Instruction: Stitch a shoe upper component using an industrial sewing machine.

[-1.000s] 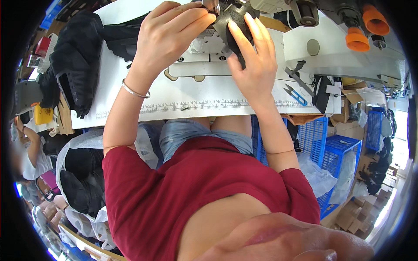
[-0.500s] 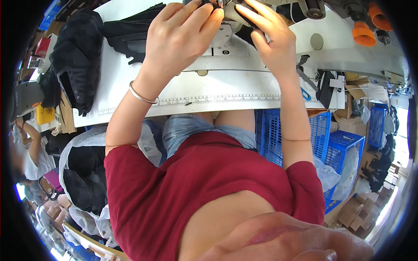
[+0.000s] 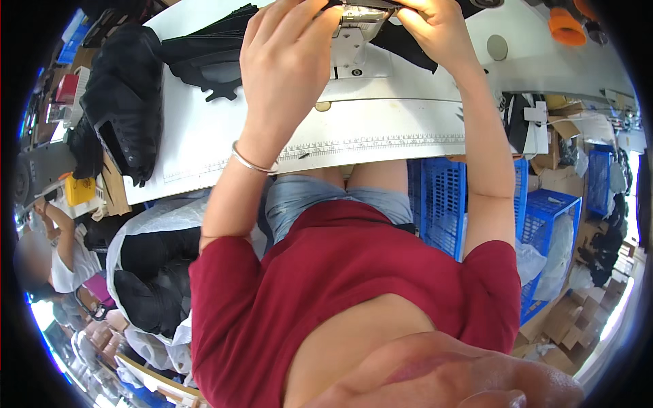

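At the top edge, both hands work at a sewing machine with a lit metal plate (image 3: 348,49). My left hand (image 3: 287,58) is left of the plate, fingers bent toward its far end and closed on the edge of a black fabric piece (image 3: 407,47). Some of its fingertips are cut off by the picture's edge. On the other side, my right hand (image 3: 439,30) pinches the same dark piece, part of which hangs out below the fingers. Where the needle meets the fabric is hidden. More flat black cut pieces (image 3: 204,54) lie beside my left hand.
A heap of black shoe-like parts (image 3: 126,95) sits at the table's left end. A printed ruler strip (image 3: 381,144) runs along the table's front edge. Blue crates (image 3: 442,204) stand below right, and a plastic bag (image 3: 136,228) of black pieces below left. Another person (image 3: 64,255) is at far left.
Both hands have moved farther away, toward the top edge, and the right forearm has swung right. More of the metal plate and of the black fabric beside the right hand now shows.
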`<state>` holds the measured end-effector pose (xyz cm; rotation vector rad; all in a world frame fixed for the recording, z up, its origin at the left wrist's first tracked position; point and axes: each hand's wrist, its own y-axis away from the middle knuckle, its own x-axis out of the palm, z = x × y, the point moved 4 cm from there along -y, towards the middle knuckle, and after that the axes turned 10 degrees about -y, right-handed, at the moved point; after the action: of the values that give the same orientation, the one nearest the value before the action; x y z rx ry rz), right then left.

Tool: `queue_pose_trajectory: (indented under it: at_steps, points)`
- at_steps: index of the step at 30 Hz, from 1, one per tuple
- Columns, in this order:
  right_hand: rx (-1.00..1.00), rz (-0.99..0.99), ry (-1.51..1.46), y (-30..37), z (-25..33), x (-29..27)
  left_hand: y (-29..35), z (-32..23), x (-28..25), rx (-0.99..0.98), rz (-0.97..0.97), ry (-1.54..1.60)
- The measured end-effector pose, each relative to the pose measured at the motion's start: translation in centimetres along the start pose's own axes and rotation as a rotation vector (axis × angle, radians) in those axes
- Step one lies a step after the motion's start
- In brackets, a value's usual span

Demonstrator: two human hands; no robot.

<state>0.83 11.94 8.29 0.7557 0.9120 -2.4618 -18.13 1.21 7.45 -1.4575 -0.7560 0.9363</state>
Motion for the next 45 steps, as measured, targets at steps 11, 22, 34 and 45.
queue_pose_trajectory:
  at_steps: [11, 22, 34, 45]
  points:
    - [-0.272, -0.098, -0.222, -0.4, -0.9, 1.2, 7.0, 1.2, 1.1, -1.545, 0.404, 0.993]
    - [0.208, -0.56, 0.001, 18.4, -6.2, -1.8, -0.4, 12.9, -1.6, -1.227, -0.222, 1.387]
    - [0.388, -0.225, 0.596, 23.4, -17.7, -10.5, 2.9, 1.4, -12.9, -1.385, 0.09, 1.025]
    - [0.471, -0.253, 0.488, 23.4, -7.5, -9.7, 4.8, -1.3, -14.5, -1.42, 0.147, 0.979]
